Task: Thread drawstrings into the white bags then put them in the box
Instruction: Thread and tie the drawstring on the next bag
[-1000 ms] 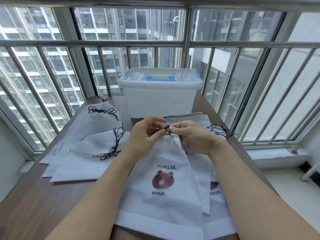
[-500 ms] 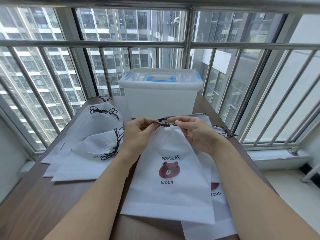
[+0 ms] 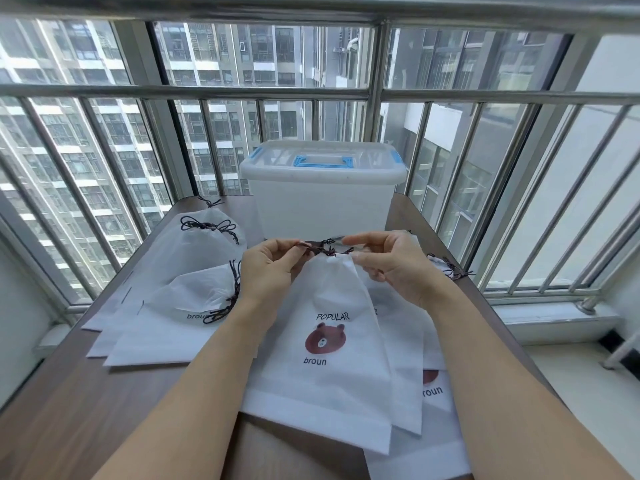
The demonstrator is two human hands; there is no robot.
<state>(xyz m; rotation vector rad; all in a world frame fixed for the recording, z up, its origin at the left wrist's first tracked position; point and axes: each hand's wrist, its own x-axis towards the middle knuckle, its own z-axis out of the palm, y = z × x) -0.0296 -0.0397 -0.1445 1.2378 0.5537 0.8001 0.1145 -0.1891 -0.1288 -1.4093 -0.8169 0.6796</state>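
Note:
A white bag (image 3: 332, 344) printed with a brown bear and the words POPULAR and broun hangs by its gathered neck from a dark drawstring (image 3: 323, 250). My left hand (image 3: 268, 268) pinches the left end of that drawstring. My right hand (image 3: 388, 261) pinches the right end at the bag's neck. The bag's lower edge rests on the table. Behind my hands stands the white plastic box (image 3: 323, 197), its lid on, with blue handle and latches.
Several cinched white bags (image 3: 194, 271) with dark cords lie stacked at the left of the brown table (image 3: 69, 410). More flat white bags (image 3: 429, 393) lie under and right of the held one. A metal railing (image 3: 207, 91) surrounds the table's far side.
Both hands have lifted the bag's neck up and away from me, toward the box. The drawstring is now stretched wider between them and the bag's neck is gathered tighter.

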